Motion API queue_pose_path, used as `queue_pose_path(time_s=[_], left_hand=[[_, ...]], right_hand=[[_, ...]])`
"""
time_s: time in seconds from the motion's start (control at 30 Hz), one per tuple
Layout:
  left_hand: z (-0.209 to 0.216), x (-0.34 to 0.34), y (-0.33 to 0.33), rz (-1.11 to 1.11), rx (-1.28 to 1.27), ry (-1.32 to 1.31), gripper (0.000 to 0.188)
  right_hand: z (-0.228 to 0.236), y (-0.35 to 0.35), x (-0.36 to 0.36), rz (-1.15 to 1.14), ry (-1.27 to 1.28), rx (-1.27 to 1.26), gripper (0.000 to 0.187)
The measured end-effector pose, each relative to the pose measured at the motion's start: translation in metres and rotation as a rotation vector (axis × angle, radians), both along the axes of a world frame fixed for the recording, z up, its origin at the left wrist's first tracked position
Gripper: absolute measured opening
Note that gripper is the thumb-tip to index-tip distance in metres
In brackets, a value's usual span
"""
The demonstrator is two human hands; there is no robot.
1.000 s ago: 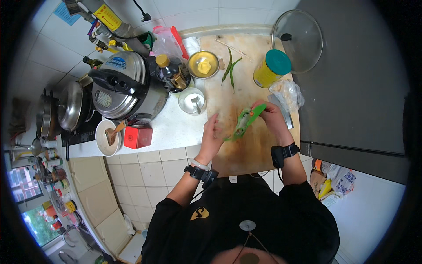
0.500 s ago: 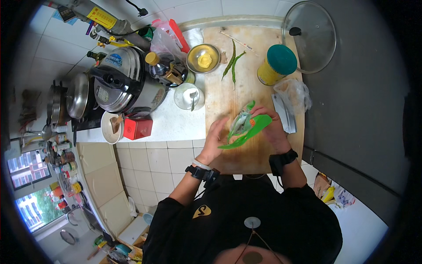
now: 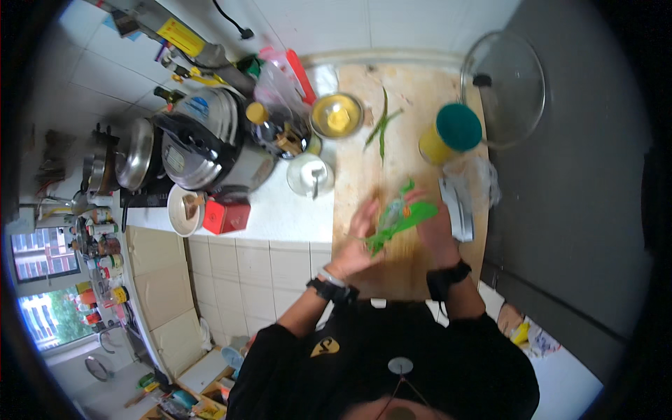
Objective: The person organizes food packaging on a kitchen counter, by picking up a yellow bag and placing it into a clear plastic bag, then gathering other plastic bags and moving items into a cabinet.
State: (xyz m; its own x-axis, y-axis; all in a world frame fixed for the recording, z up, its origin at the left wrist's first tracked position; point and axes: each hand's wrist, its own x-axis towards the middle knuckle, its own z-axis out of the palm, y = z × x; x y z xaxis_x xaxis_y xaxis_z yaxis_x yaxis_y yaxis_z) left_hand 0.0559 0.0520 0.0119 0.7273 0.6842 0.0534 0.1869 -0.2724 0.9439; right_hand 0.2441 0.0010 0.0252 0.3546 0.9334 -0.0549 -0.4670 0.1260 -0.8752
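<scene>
A green plastic packet point(image 3: 397, 222) with a clear, whitish middle is held tilted over the wooden board, between my two hands. My right hand point(image 3: 435, 227) grips its right side, with the fingers partly behind the green film. At the packet's lower left edge is my left hand point(image 3: 355, 241), closed round the film; motion blurs its fingertips. Beyond the packet, a few green chillies point(image 3: 382, 126) lie on the board point(image 3: 357, 171). What the packet contains is too blurred to make out.
On the board's right stands a yellow tin point(image 3: 451, 133) with a teal lid, near a clear plastic bag point(image 3: 481, 178) and a glass lid point(image 3: 514, 91). Leftward are a metal bowl point(image 3: 336, 115), a glass bowl point(image 3: 310, 176), a dark bottle point(image 3: 280, 133), a red box point(image 3: 225, 215) and a pressure cooker point(image 3: 210, 140).
The whole view has shifted, so the counter sits lower in the picture. The packet is turned more edge-on and looks narrower between my hands, both of which still hold it.
</scene>
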Motion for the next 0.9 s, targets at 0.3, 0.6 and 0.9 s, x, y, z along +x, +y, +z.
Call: queue_pose_path(time_s=[0.3,0.6,0.9], left_hand=[[-0.009,-0.014,0.016,0.281,-0.15,-0.12,0.043],[-0.013,-0.069,0.007,0.367,-0.394,-0.112,0.03],[0.001,-0.095,0.013,0.342,-0.386,-0.055,0.029]], right_hand=[[-0.004,0.04,-0.012,0.263,-0.169,-0.058,0.027],[0.004,0.229,0.033,-0.023,-1.043,-0.147,0.031],[-0.055,0.384,0.055,0.16,-1.334,-0.251,0.032]])
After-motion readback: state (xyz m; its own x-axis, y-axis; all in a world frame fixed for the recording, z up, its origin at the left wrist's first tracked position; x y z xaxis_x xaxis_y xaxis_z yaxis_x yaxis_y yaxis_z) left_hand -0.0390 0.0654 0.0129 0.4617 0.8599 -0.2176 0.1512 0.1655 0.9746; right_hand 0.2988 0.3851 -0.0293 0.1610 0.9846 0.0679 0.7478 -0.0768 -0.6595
